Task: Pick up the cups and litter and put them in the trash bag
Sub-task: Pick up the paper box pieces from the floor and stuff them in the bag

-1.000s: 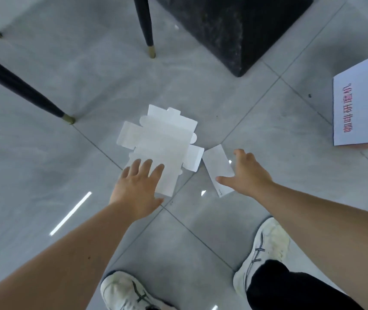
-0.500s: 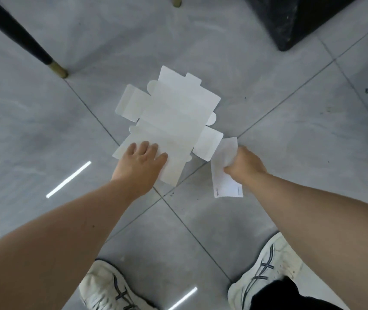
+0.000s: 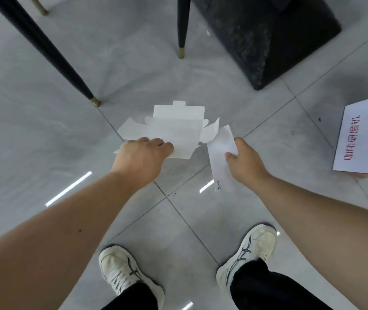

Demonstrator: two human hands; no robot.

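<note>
A flattened white cardboard box point(image 3: 176, 128) with several flaps hangs tilted above the grey tiled floor; my left hand point(image 3: 142, 155) grips its near edge. A narrow white paper strip point(image 3: 221, 153) with a small printed mark at its lower end is pinched in my right hand point(image 3: 245, 163), just right of the cardboard and lifted off the floor. No cup and no trash bag are in view.
Black chair legs with brass tips point(image 3: 44, 50) point(image 3: 181, 25) stand at the upper left and top centre. A black stone table base point(image 3: 268, 34) fills the upper right. A white sheet with red writing point(image 3: 366, 137) lies on the floor at right. My two white shoes point(image 3: 122, 271) point(image 3: 247, 253) are below.
Both hands closed on their pieces and lifted them off the floor: the left raised the flat cardboard, the right the paper strip. The view pulled back, showing the chair legs and the white sheet again.
</note>
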